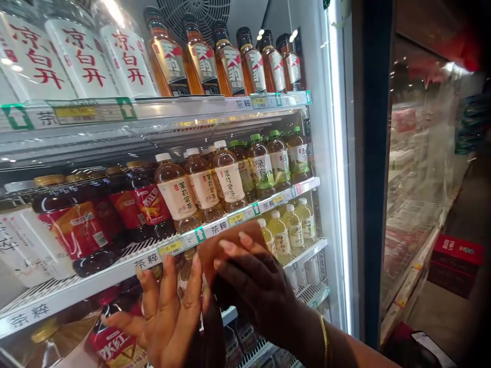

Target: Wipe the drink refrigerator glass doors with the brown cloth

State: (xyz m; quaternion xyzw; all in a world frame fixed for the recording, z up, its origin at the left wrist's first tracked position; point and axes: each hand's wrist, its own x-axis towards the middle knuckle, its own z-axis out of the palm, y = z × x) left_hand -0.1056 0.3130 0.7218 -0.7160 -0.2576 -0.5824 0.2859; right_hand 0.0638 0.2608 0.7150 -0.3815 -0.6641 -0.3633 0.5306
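Brown cloth (226, 245) pressed flat against the price rail (215, 227) of the middle shelf, right under the white-capped jasmine tea bottles (203, 186). Covered by the right hand (255, 278), fingers spread over the cloth, grip grasping it against the rail; gold bangle (325, 335) on that wrist. Just left of the cloth, left hand (171, 312) raised, fingers straight and released, fingertips touching the rail's underside beside a yellow price tag (171, 248), holding nothing that could be made out. Below the left hand, a red-labelled iced tea bottle (113, 345) on the lower shelf. Right of the cloth, pale yellow drinks (293, 227) with white caps, one shelf down from the rail. Above the rail and to the left, dark red-labelled tea bottles (82, 225) lying tilted; to the right, green-capped green tea bottles (278, 161). Higher up, amber bottles with black caps (226, 59) and big white-labelled bottles (82, 56) on the top shelf. Far right of the cloth, the open cooler door (374, 168), a red crate (456, 255) on the floor beyond it.
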